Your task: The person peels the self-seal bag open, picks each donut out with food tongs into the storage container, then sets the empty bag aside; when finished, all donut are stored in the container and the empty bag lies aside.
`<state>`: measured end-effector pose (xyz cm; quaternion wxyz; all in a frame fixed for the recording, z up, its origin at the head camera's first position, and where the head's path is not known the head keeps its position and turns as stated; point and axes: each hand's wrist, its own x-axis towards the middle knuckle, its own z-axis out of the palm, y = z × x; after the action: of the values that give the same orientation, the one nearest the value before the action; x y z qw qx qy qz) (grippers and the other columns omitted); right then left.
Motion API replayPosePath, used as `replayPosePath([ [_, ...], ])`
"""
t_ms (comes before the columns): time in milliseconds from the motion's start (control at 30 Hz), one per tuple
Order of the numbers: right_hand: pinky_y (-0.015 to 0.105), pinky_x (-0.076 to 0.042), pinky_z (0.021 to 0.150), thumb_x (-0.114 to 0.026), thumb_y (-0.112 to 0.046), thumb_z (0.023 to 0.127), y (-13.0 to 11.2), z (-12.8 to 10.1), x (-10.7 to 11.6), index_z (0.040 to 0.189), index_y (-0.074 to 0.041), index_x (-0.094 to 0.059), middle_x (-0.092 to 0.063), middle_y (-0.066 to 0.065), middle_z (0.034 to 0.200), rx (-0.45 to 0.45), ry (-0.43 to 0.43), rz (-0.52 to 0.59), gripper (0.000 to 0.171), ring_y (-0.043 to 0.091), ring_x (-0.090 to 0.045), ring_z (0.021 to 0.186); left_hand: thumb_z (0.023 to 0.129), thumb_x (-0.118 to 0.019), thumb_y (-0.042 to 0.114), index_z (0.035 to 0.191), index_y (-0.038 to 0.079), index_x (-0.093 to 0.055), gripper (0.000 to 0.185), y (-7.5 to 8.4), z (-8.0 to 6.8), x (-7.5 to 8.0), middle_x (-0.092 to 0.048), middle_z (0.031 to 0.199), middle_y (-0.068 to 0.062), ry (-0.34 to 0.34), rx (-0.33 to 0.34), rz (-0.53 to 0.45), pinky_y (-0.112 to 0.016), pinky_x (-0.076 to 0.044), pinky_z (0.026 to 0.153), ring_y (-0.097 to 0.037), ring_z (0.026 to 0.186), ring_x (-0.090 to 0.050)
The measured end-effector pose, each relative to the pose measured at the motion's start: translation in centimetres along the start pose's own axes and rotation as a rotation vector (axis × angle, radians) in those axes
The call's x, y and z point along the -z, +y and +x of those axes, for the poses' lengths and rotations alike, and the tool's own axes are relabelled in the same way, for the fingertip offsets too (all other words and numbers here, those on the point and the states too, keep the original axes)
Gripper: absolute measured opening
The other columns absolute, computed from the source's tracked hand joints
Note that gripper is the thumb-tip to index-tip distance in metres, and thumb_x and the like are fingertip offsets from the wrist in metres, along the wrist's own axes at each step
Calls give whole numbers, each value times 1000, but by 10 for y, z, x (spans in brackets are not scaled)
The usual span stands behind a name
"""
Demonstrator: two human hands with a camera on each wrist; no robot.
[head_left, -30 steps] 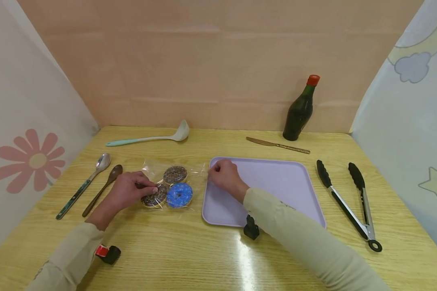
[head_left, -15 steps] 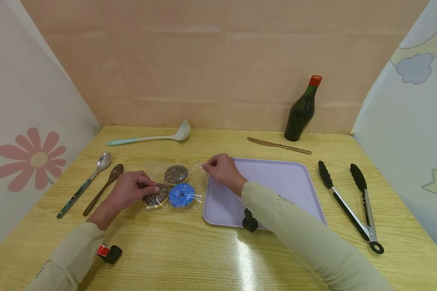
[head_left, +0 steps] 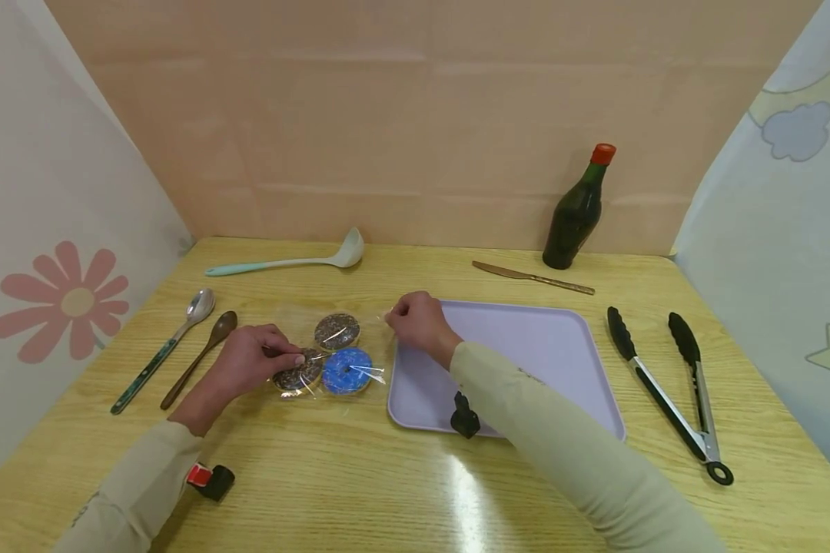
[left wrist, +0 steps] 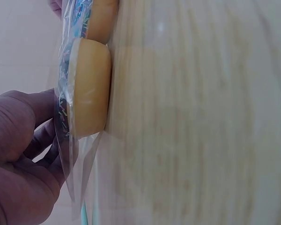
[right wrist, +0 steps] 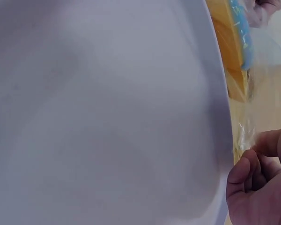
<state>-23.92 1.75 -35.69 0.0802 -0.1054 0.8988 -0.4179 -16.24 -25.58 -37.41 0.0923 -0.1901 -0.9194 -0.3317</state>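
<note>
While the left hand (head_left: pixel 249 361) lies on the table (head_left: pixel 360 491) in the lower left of the head view, its fingers are curled and they pinch the left edge of a clear plastic bag (head_left: pixel 332 349), with the fingertips touching the nearest doughnut. In the left wrist view this hand (left wrist: pixel 18 159) is in the lower left corner, and the thin plastic (left wrist: pixel 68 154) passes between its fingers and the pale side of a doughnut. The bag lies flat on the table, a little left of the centre of the head view, just beside the left rim of the lilac tray (head_left: pixel 526 346). Inside it are three doughnuts: a chocolate doughnut (head_left: pixel 336 331) at the top, a second chocolate doughnut (head_left: pixel 299 377) at the lower left and a blue doughnut (head_left: pixel 346 371) at the lower right, all close together.

The right hand (head_left: pixel 418 322) is at the centre of the head view, over the upper left corner of the tray. Its fingers are bent and the tips pinch the right edge of the bag. In the right wrist view the hand (right wrist: pixel 260 187) shows at the lower right, with the crinkled plastic (right wrist: pixel 246 126) between finger and thumb.

At the far left lie a metal spoon (head_left: pixel 162 349) and a wooden spoon (head_left: pixel 200 357). A ladle (head_left: pixel 290 261), a knife (head_left: pixel 532 278) and a dark bottle (head_left: pixel 581 211) are along the upper part of the table, and the tongs (head_left: pixel 671 384) lie at the right.
</note>
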Motion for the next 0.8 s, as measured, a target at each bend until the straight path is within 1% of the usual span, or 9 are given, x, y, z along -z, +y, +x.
replayPosePath([
  [267, 27, -44, 58, -63, -15, 89, 10, -4, 5, 81, -4, -67, -61, 4, 78, -2, 93, 79, 14, 17, -54, 69, 78, -78, 7, 82, 2, -76, 7, 1, 0, 0, -59, 75, 4, -7, 4, 27, -28, -49, 56, -13, 65, -58],
  [333, 27, -44, 59, -63, -14, 88, 11, -4, 7, 82, -3, -68, -62, 4, 78, 5, 113, 78, 14, 17, -54, 69, 78, -78, 7, 82, 2, -76, 7, 1, 0, 0, -59, 75, 4, -7, 7, 29, -28, -49, 56, -13, 65, -58],
  [400, 26, -45, 59, -63, -14, 88, 12, -5, 10, 83, -2, -69, -62, 4, 78, 15, 118, 63, 13, 16, -54, 68, 77, -78, 6, 82, 3, -76, 6, 2, 0, 0, -59, 75, 3, -5, 3, 35, -28, -48, 56, -13, 65, -58],
  [600, 28, -46, 63, -66, -19, 90, 17, -7, 16, 90, -3, -69, -63, 4, 83, 9, 89, 12, 16, 17, -55, 72, 77, -79, 7, 81, 3, -76, 7, 2, 1, 1, -60, 74, 4, 5, -10, 36, -28, -50, 58, -13, 65, -59],
  [667, 28, -46, 63, -67, -19, 90, 18, -9, 20, 90, -5, -69, -63, 3, 82, 41, 89, -15, 15, 17, -55, 73, 76, -80, 7, 81, 3, -76, 7, 2, 1, 1, -61, 74, 4, 6, -12, 31, -27, -50, 58, -13, 65, -59],
  [700, 28, -46, 63, -67, -19, 90, 18, -11, 22, 90, -5, -69, -63, 2, 82, 74, 82, -32, 14, 16, -55, 73, 76, -80, 7, 81, 3, -76, 7, 3, 1, 1, -61, 74, 4, 7, -14, 30, -27, -50, 58, -12, 65, -59],
  [800, 27, -45, 64, -70, -16, 88, 16, -22, 25, 89, -7, -71, -62, -1, 80, 231, 36, -109, 10, 15, -54, 73, 76, -80, 7, 80, 4, -76, 6, 4, 2, 4, -61, 74, 5, 4, -21, 19, -26, -51, 59, -12, 65, -59],
])
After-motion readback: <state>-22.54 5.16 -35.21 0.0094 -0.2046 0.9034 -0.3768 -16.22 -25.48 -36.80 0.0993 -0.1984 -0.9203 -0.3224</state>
